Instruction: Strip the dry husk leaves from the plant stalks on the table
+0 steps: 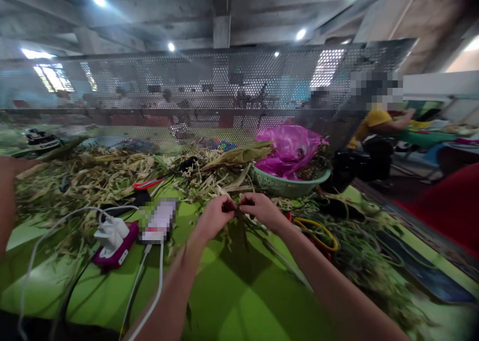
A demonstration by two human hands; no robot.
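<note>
Over the green tabletop, my left hand and my right hand meet fingertip to fingertip. Both pinch a thin, dark green-brown plant strip, whose loose ends hang below the fingers. Long pale stalks trail from under my right hand toward the lower right. Just behind the hands lies a heap of dried leaves and husks. A green basket with a pink plastic bag and dry plant matter stands behind my right hand.
A phone, a purple power strip with white plugs and cables, and a red cutter lie left. Yellow cable and green strands lie right. A perforated screen rises behind. Another person's arm is at far left; a person in yellow sits right.
</note>
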